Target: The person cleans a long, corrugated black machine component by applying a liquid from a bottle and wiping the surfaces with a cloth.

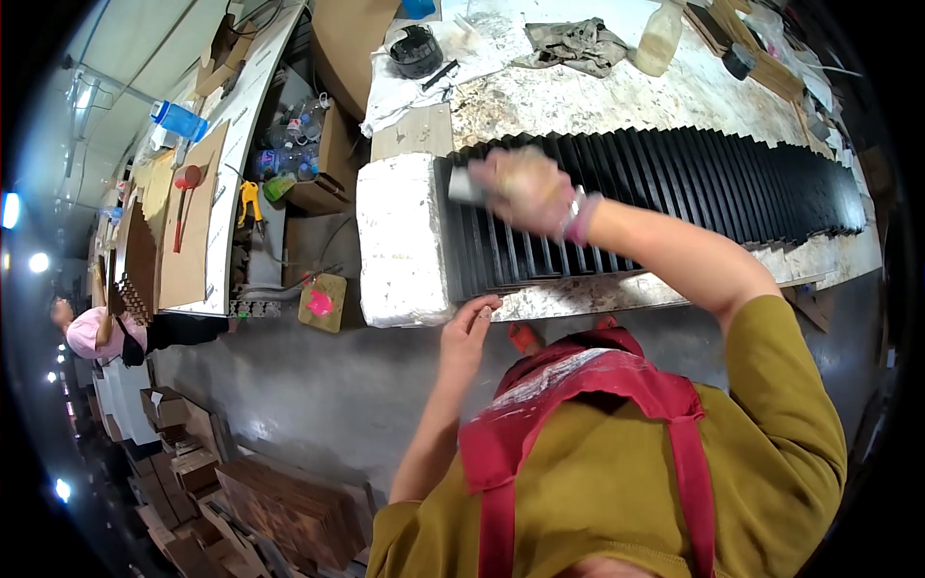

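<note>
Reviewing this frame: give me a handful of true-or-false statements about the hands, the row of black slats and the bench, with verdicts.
1. The right hand is over the row of black slats, gripping a small pale block. True.
2. The left hand is lifted high above the slats. False: its fingertips rest at the near edge of the workbench, below the slats.
3. A white foam block sits against the left end of the slats. True.
4. The crumpled cloth lies on top of the slats. False: it lies on the bench beyond them, near a pale plastic bottle.
</note>
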A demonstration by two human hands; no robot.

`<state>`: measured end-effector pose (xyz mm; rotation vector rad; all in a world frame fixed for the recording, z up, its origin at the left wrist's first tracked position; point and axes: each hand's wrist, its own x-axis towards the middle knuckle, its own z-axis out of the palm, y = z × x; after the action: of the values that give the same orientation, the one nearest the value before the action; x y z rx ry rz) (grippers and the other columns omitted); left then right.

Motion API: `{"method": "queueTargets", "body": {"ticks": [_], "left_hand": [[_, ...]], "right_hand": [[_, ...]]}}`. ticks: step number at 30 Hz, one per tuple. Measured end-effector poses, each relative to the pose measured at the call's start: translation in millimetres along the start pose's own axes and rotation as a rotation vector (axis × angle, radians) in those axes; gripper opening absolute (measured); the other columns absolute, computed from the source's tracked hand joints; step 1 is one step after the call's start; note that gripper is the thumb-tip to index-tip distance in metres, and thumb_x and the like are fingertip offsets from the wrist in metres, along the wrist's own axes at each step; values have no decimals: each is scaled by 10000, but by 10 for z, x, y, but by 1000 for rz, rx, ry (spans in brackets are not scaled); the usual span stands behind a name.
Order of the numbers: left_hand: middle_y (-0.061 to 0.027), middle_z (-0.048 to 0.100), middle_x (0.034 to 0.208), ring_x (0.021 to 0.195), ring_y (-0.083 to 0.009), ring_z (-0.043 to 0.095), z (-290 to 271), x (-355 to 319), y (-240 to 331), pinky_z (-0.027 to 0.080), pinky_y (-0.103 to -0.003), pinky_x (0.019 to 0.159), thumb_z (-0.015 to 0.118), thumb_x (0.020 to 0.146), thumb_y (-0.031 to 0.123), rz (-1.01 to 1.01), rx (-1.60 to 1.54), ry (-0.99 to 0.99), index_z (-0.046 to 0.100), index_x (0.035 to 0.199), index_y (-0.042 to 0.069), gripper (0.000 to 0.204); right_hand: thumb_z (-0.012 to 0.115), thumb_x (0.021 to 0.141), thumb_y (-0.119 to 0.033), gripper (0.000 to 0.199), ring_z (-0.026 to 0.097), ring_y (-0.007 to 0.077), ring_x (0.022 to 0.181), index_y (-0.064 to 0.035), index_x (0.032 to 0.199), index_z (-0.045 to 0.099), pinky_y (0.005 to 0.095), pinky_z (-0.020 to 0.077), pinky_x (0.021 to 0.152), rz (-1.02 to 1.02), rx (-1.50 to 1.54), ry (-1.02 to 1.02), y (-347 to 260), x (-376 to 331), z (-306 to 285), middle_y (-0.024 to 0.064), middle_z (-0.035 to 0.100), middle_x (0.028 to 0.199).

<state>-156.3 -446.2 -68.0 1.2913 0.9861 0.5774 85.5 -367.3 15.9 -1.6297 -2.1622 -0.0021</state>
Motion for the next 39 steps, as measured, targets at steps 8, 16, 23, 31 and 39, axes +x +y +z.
{"method": "queueTargets", "body": {"ticks": [8, 16, 23, 31, 39], "left_hand": [[-45, 691, 1058, 1026, -101, 604, 65, 23, -12, 441, -240, 925, 530, 968, 95, 30, 36, 40, 644, 1141, 3, 227], [-39, 687, 1050, 1023, -110, 613, 40, -15, -61, 455, -241, 900, 512, 975, 93, 51, 87, 51, 644, 1128, 3, 221], [-112, 674, 1045, 978, -152, 622, 39, -90, -161, 466, -273, 879, 504, 970, 94, 53, 87, 106, 615, 1149, -7, 234], [-97, 603, 1241, 1116, -149, 555, 70, -123, -502, 462, -286, 930, 508, 966, 91, 140, 127, 116, 519, 1324, -26, 377], [-86, 614, 1232, 1135, -140, 555, 108, -136, -209, 438, -273, 945, 487, 940, 70, 122, 31, 67, 581, 1265, 26, 341]], "right_hand": [[623, 843, -203, 150, 660, 311, 792, -94, 945, 640, 410, 545, 719, 117, 8, 32, 224, 480, 118, 133, 650, 901], [692, 827, -233, 377, 649, 300, 853, -121, 1178, 612, 402, 536, 761, 158, 33, -73, 212, 409, 45, 110, 635, 1002], [615, 774, -171, 207, 612, 278, 707, -54, 940, 578, 417, 481, 663, -301, -53, 17, -614, -498, 38, 87, 572, 765], [660, 727, -126, 307, 604, 310, 748, -60, 1015, 579, 416, 482, 666, -160, 41, 97, -508, -456, -16, 109, 571, 812], [721, 765, -234, 352, 640, 291, 783, -88, 1067, 613, 411, 522, 672, -9, 72, 171, -41, -253, -116, 98, 617, 868]]}}
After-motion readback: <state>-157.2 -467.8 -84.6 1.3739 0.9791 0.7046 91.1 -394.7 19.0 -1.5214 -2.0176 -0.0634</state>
